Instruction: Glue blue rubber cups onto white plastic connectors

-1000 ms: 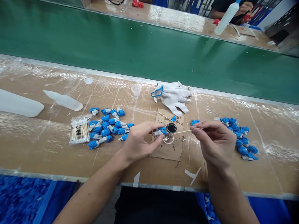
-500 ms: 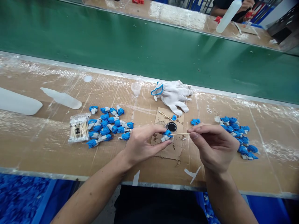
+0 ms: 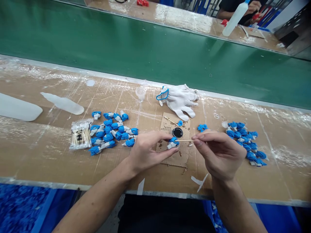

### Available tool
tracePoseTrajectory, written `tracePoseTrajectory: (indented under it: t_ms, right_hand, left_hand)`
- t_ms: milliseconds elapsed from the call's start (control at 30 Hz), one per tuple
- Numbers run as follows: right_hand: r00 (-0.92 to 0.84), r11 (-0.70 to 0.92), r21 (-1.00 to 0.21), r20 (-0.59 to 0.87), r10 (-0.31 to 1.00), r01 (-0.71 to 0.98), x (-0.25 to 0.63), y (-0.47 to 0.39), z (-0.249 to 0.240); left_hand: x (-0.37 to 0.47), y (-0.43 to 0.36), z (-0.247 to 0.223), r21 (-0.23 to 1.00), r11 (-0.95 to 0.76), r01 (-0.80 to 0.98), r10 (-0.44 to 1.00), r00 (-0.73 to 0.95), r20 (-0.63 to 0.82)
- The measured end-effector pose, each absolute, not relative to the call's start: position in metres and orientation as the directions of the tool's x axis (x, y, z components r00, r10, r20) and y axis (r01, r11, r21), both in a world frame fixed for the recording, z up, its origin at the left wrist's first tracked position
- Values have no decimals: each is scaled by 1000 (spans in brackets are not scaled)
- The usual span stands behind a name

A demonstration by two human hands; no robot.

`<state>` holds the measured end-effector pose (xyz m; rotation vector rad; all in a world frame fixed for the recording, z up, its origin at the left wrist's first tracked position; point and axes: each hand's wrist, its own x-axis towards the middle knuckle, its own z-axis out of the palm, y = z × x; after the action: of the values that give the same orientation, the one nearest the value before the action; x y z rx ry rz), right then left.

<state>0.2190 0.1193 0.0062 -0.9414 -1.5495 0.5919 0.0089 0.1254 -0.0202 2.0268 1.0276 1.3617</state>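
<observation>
Between the thumb and fingers of my left hand [image 3: 148, 150] is a small blue and grey part [image 3: 173, 143]. My right hand [image 3: 220, 152] pinches a thin wooden stick [image 3: 186, 140], whose left end touches the part's blue side. Just behind the part, a small round pot of dark liquid [image 3: 177, 132] stands on a stained cardboard piece [image 3: 183, 158]. Another stick [image 3: 170, 121] and a small blue piece [image 3: 180, 123] lie at the cardboard's back. Several blue and grey parts [image 3: 108, 137] lie left of my left hand, and more [image 3: 252, 147] lie right of my right hand.
White gloves [image 3: 181, 100] lie behind the pot. A bag of cotton swabs [image 3: 80, 135] and white bottles [image 3: 63, 103] are at the left. A green belt [image 3: 145, 51] crosses behind the table. Beyond it, a person's hands [image 3: 254, 11] hold something red near an upright bottle [image 3: 235, 20].
The stick and my right hand have shifted slightly left relative to the blue and grey part. My left hand keeps its hold, and the whole view has moved a little.
</observation>
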Motion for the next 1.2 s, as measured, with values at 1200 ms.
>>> tracePoseTrajectory:
  t_ms: [1200]
  right_hand:
    - [-180, 274, -371, 269, 946, 887, 340, 151, -3]
  left_hand:
    - [-16, 130, -29, 893, -372, 254, 927, 50, 372]
